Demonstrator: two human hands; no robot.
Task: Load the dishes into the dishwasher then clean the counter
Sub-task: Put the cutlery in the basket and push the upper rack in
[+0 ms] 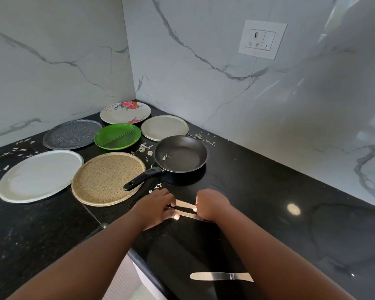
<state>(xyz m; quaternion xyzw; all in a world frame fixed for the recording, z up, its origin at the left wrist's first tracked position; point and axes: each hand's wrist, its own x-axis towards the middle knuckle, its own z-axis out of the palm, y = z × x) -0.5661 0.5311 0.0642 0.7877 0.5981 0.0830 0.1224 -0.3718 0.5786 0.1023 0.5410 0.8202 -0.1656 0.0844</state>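
Worktop: glossy black stone worktop (258, 191), littered with pale scraps toward the back corner.
Left hand: left hand (158, 207) laid on two slim steel knives (185, 210), fingers curled over their left ends.
Right hand: right hand (210, 205) gripping the same knives at their right ends.
Knives: between both hands, near the front edge.
Third knife: steel butter knife (222, 276) flat at the front edge, beneath the right forearm.
Pan: black non-stick frying pan (180, 154) just behind the hands.
Plates: speckled tan round plate (107, 178) left of the hands, under the pan handle.
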